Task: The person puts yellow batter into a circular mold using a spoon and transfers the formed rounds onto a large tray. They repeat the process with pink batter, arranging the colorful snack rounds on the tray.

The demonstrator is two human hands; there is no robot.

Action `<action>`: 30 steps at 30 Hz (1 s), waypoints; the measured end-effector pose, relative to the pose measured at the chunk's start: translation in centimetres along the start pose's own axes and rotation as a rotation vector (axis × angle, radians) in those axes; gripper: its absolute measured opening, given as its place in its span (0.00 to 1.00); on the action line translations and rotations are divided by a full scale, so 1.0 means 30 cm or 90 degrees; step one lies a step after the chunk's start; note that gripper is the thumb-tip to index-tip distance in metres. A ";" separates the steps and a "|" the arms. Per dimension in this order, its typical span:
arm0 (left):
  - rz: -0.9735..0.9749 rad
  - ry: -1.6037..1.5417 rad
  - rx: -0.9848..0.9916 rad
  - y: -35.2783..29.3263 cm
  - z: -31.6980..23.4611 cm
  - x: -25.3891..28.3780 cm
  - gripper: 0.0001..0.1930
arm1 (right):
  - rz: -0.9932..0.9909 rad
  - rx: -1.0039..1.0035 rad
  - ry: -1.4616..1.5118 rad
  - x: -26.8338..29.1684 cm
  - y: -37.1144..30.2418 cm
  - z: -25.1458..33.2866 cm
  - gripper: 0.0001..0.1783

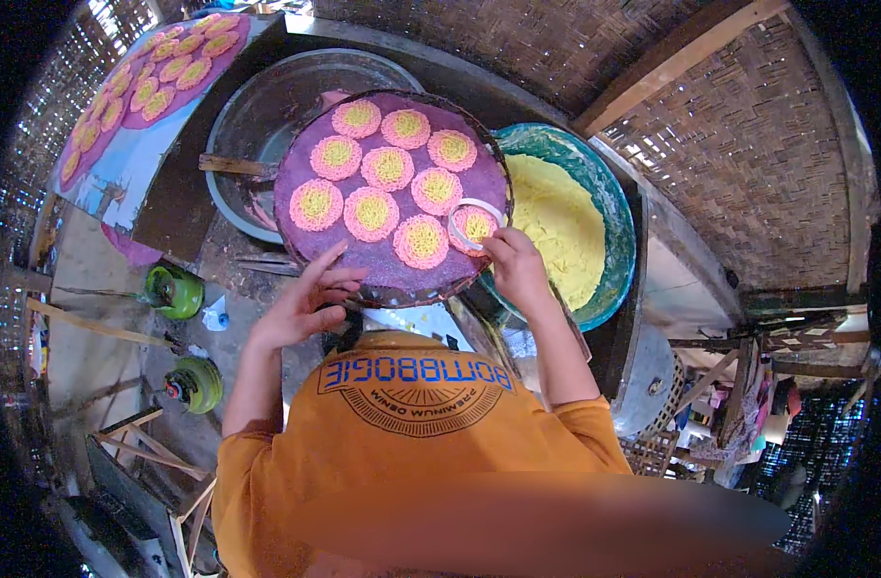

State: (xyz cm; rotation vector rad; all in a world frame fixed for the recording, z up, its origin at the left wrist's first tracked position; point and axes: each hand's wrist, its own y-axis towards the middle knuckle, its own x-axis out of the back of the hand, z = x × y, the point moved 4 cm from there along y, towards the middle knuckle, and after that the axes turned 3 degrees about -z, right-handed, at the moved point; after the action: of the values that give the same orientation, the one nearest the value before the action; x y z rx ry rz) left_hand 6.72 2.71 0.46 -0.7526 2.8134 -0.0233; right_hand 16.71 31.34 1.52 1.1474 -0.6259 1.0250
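Pressing down on the last pink-and-yellow disc, a white ring mould (475, 223) is pinched between the fingertips of the right hand (514, 267) at the right edge of a round purple-lined woven tray (363, 265). The tray's near rim is touched by the left hand (301, 303), its fingers spread open and gripping nothing. Nine frilled pink cakes with yellow centres (389, 168) are laid close together on the tray; a teal basin of yellow batter (609, 226) sits just beside. A slipped ring could smear the neighbouring cake, since the cakes almost touch.
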 end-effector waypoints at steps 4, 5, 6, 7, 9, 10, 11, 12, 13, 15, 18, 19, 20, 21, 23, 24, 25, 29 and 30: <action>-0.001 -0.005 -0.001 -0.003 0.000 -0.005 0.42 | 0.043 0.005 0.000 0.000 0.004 0.002 0.10; -0.003 -0.006 0.004 -0.004 0.000 -0.006 0.42 | 0.047 0.011 0.003 0.000 0.004 0.006 0.11; -0.004 -0.004 0.005 -0.003 -0.003 -0.006 0.42 | 0.051 0.017 0.007 0.002 0.002 0.014 0.11; -0.006 -0.004 0.008 -0.004 -0.003 -0.006 0.42 | 0.056 0.023 0.011 0.002 -0.002 0.021 0.11; -0.013 0.009 -0.006 -0.004 -0.011 -0.006 0.42 | 0.012 0.040 -0.015 0.029 0.000 0.036 0.12; -0.023 0.020 -0.023 -0.006 -0.015 -0.005 0.41 | -0.009 0.051 -0.027 0.044 0.003 0.046 0.12; -0.031 0.031 -0.039 -0.008 -0.018 -0.004 0.40 | -0.012 0.041 -0.008 0.062 -0.005 0.055 0.11; -0.068 0.014 -0.048 -0.015 -0.013 0.010 0.38 | -0.016 0.029 0.011 0.091 -0.025 0.068 0.11; -0.105 -0.003 -0.057 -0.030 -0.002 0.033 0.36 | -0.018 0.018 0.029 0.123 -0.048 0.082 0.10; -0.235 -0.048 -0.062 -0.064 0.015 0.104 0.31 | 0.100 -0.009 0.225 0.181 -0.107 0.109 0.07; -0.492 -0.002 -0.056 -0.119 0.039 0.228 0.23 | 0.239 -0.057 0.390 0.171 -0.226 0.100 0.05; -0.566 0.097 -0.051 -0.115 0.045 0.271 0.21 | 0.284 -0.077 0.420 0.148 -0.259 0.091 0.05; -0.637 0.199 -0.047 -0.104 0.043 0.304 0.19 | 0.320 -0.075 0.382 0.116 -0.271 0.096 0.05; -0.638 0.344 -0.055 -0.078 0.034 0.317 0.17 | 0.341 -0.043 0.342 0.069 -0.288 0.097 0.05; -0.626 0.638 -0.076 -0.003 0.006 0.346 0.15 | 0.373 0.026 0.260 -0.054 -0.316 0.090 0.06; -0.633 0.673 -0.085 0.034 0.004 0.368 0.15 | 0.380 0.055 0.218 -0.103 -0.317 0.096 0.06; -0.640 0.708 -0.096 0.077 0.009 0.391 0.15 | 0.385 0.086 0.173 -0.149 -0.313 0.103 0.06; -0.681 0.867 -0.046 0.188 0.044 0.466 0.15 | 0.298 0.088 0.137 -0.237 -0.315 0.123 0.09; -0.670 0.859 -0.024 0.197 0.056 0.479 0.16 | 0.357 -0.048 0.215 -0.220 -0.318 0.115 0.10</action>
State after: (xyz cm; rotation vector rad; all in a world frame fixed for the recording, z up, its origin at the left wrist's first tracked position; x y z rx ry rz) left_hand -7.91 0.82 -4.71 -2.9694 2.8115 -0.9491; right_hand 22.75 25.29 -7.06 0.7142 -0.7224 1.6169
